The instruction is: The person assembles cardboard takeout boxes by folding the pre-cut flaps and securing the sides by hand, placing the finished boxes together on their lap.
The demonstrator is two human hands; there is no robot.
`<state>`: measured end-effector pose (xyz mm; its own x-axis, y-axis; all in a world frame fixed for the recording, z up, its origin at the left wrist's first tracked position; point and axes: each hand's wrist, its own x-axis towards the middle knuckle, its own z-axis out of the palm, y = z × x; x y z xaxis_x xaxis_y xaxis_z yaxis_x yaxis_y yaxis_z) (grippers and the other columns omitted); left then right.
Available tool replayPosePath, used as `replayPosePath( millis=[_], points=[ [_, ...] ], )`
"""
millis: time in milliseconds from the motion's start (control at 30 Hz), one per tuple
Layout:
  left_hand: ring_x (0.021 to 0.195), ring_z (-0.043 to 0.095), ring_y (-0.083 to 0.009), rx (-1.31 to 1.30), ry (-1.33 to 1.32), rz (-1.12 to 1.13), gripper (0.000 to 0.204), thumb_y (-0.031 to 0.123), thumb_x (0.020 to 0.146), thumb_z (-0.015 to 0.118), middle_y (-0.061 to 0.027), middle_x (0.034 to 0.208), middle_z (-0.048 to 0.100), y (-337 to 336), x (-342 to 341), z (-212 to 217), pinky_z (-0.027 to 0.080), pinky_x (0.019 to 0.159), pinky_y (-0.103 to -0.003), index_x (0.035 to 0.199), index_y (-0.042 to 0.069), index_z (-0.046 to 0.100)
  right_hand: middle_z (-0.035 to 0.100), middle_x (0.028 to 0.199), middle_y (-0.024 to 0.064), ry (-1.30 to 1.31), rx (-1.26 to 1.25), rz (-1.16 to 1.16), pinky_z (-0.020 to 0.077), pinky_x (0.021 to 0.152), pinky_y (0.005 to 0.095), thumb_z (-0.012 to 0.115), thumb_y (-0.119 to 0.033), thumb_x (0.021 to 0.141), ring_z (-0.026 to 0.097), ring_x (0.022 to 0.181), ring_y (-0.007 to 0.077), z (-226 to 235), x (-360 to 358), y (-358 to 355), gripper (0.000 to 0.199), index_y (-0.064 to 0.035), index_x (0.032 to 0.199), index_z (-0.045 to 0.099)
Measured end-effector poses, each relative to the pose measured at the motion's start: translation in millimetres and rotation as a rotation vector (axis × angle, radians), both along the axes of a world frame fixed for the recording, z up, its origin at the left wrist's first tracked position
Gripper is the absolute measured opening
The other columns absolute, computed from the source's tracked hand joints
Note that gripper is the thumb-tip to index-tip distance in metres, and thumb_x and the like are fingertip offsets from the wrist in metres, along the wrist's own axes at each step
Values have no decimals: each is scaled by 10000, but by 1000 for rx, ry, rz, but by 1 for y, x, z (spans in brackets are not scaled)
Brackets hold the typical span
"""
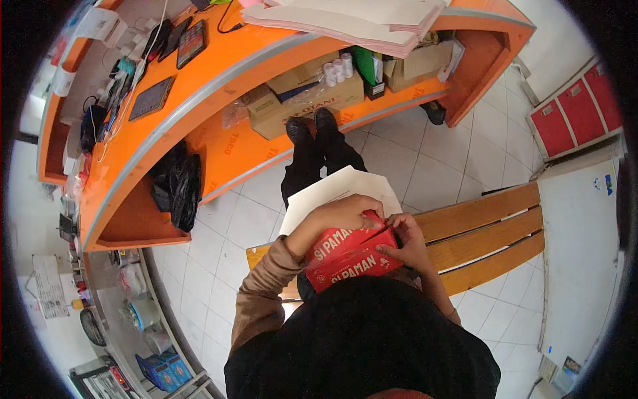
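A red cardboard box [352, 267] with white lettering rests on my lap, tilted toward me. My left hand [342, 214] reaches over its far edge, fingers closed on the cardboard. At the box's right end, my right hand [409, 243] grips a flap between thumb and fingers. A dark slit shows along the upper right fold between the two hands. Beneath the box, a cream sheet of card or paper [347, 188] lies across my thighs. The box's underside and some fingertips are hidden.
Under me runs a slatted wooden bench [488, 229]. Ahead curves an orange counter [219, 73] bearing phones and a stack of paper [372, 23]. Its lower shelf holds a cardboard carton [312, 106] and black plastic bags [183, 189]. A white cabinet [578, 239] stands at the right.
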<state>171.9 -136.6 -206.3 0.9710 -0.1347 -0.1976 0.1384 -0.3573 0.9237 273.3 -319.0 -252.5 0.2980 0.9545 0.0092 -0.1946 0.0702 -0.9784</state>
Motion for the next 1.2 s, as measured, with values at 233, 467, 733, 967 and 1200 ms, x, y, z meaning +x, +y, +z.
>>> replayPosePath(
  millis=[233,467,733,967,1200],
  points=[
    [1005,451,-237,124,-72,50,296,158,787,543,-100,1005,477,-29,-10,-5,324,869,-334,1043,64,429,395,897,30,53,111,-20,365,812,277,748,18,578,422,865,137,-18,0,4,512,-92,852,330],
    [1107,428,-245,157,-77,423,564,274,749,636,-146,1130,460,-30,-82,24,329,921,-308,1170,32,347,424,1020,33,-186,0,180,420,743,283,720,-58,649,442,916,135,17,22,24,611,-64,1168,397],
    [646,581,-164,82,240,533,283,164,765,630,-97,638,576,-47,-161,5,433,613,-281,971,-8,541,535,887,31,-270,-101,447,437,649,243,731,-128,652,518,763,119,14,35,38,403,-48,1017,583],
    [629,495,-130,-124,186,595,234,216,842,541,-113,654,558,-41,-157,0,412,608,-285,901,-10,551,579,829,27,-339,-77,367,427,653,275,739,-128,639,525,761,120,-10,37,29,311,-22,905,620],
    [875,523,-183,-409,-368,1142,244,208,880,459,-115,912,572,-62,-169,-61,419,783,-300,954,-8,545,563,911,65,107,-42,121,416,745,266,552,-240,818,526,817,154,-6,3,35,261,2,906,594]
  ],
)
